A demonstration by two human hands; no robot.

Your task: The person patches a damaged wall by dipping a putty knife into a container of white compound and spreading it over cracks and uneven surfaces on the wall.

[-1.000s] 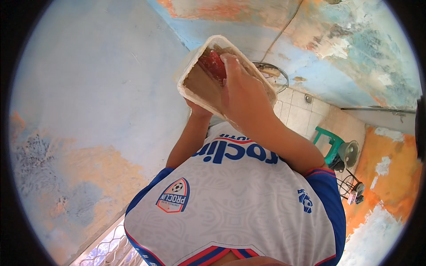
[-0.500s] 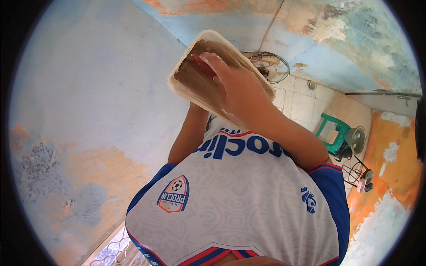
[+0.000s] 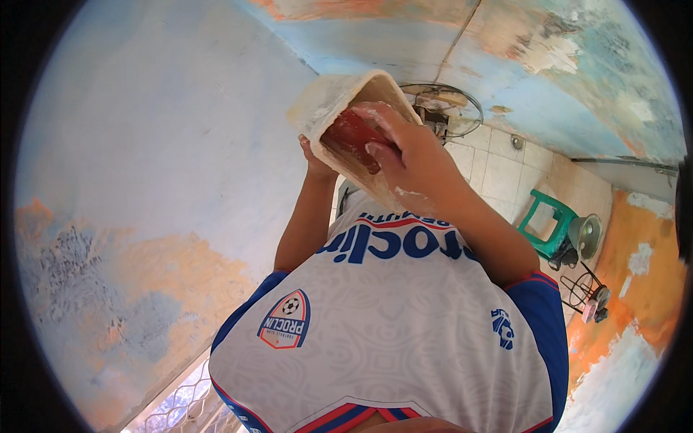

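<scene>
A whitish, putty-smeared rectangular tub [image 3: 325,101] is held up in front of my chest, tilted so its outer wall shows at the far left. My left hand [image 3: 316,160] supports it from the near left side, thumb visible and the other fingers hidden behind the tub. Inside the tub's mouth, my right hand [image 3: 415,151] grips a red putty scraper [image 3: 350,137], its fingers bent over the far side and the thumb on the near side. White residue marks the right thumb and wrist. The scraper's far end and the tub's bottom are hidden.
A pale blue-grey wall [image 3: 166,130] with orange patches fills the left. On the tiled floor [image 3: 498,166] to the right stand a round wire-guarded fan [image 3: 462,108], a green stool [image 3: 543,225], a metal bowl-like piece [image 3: 588,237] and a black wire stand [image 3: 577,289].
The tub has tipped, so its outer wall now shows and less of its inside. My right hand has shifted right, and more of the red scraper is visible.
</scene>
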